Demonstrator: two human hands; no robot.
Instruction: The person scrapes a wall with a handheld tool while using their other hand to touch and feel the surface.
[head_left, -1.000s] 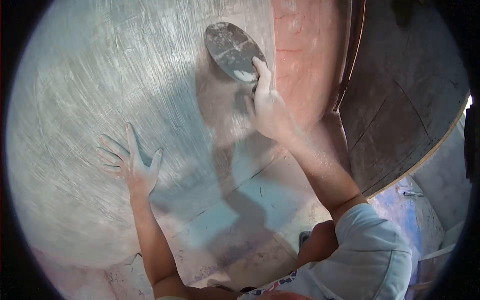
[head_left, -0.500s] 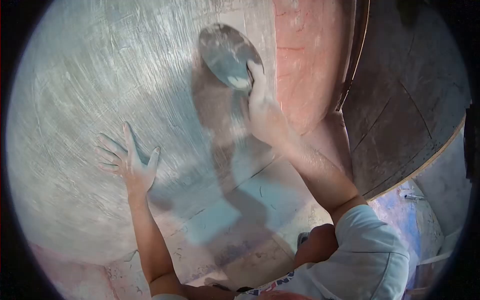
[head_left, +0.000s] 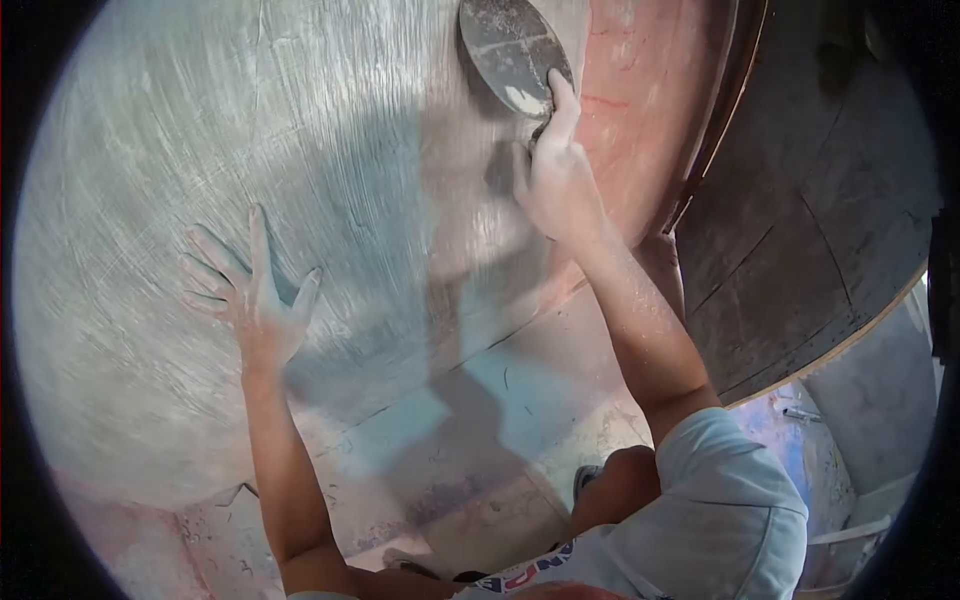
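Note:
My right hand (head_left: 565, 185), dusted with pale powder, grips the lower end of an oval metal scraper (head_left: 515, 45). The scraper has a dark, worn face with a pale patch near my thumb, and it lies close over the large curved grey surface (head_left: 340, 130), near its border with a red strip (head_left: 625, 100). Lower left, my left hand (head_left: 262, 295) rests on the same surface with its fingers spread. Streaky grooves and scratches run over the grey area, and the scraper's top edge reaches the frame's upper border.
A dark curved panel (head_left: 800, 220) with a pale rim stands on the right. Shadows of my arm and body fall over the surface. Below are a paint-stained pale floor area (head_left: 440, 500) and my shoe (head_left: 585, 480). Blue-stained material (head_left: 790, 440) lies at the lower right.
My right hand and the scraper have moved up and to the right, toward the red strip. My left hand appears slightly higher, still spread on the surface.

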